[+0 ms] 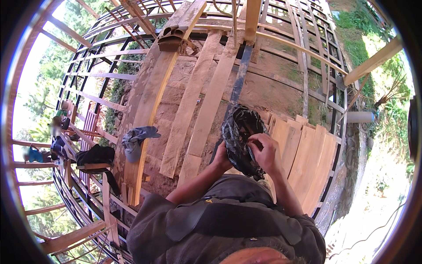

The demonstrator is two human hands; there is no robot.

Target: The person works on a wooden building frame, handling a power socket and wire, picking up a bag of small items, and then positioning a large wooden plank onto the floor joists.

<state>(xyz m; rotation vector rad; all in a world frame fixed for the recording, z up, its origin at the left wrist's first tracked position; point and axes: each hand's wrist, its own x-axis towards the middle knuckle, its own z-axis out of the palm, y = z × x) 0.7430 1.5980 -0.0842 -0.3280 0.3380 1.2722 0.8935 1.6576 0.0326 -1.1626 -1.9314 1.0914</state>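
I see the left hand (223, 155) gripping the near-left side of a black plastic bag (234, 127), just right of centre frame. The right hand (265, 149) is at its mouth, fingers curled; I can't tell whether they pinch anything. The bag is already open, with nothing visibly taken out. Boards (303, 152) cover the lower right, while the framework's upper right stays largely unboarded around the black beam (241, 78).

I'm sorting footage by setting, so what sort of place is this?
Probably an outdoor building site, with a timber floor partly laid: long sawn planks lie with gaps between them, bare reddish soil shows below, and a wooden post stands at the open edge.
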